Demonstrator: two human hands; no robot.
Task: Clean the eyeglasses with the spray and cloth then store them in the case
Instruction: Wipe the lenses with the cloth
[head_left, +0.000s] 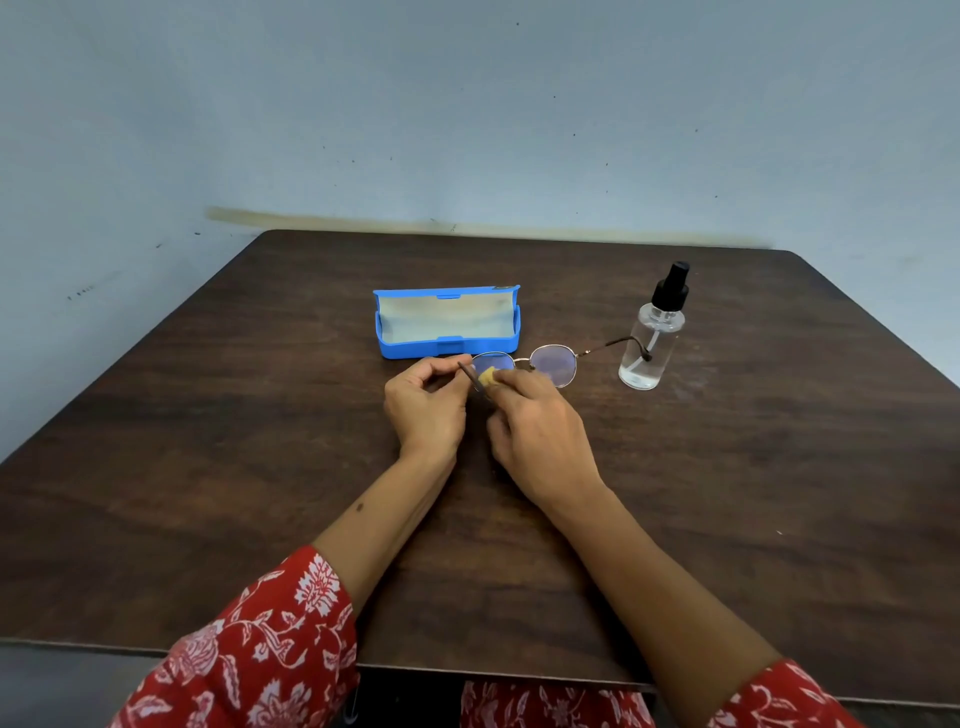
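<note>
Thin metal-framed eyeglasses (558, 365) are held above the middle of the dark wooden table (260, 467). My left hand (423, 402) pinches the frame at its left end, by the folded-in temple. My right hand (535, 428) presses a small yellow cloth (488, 375) against the left lens. The other temple sticks out to the right, in front of the clear spray bottle (649, 343) with a black pump top. Just behind the glasses lies the blue case (447, 325), open, with a pale lining.
The table's back edge meets a light blue wall (467, 130). The near table edge (493, 670) runs just above my lap. Red floral sleeves cover both forearms near the bottom of the view.
</note>
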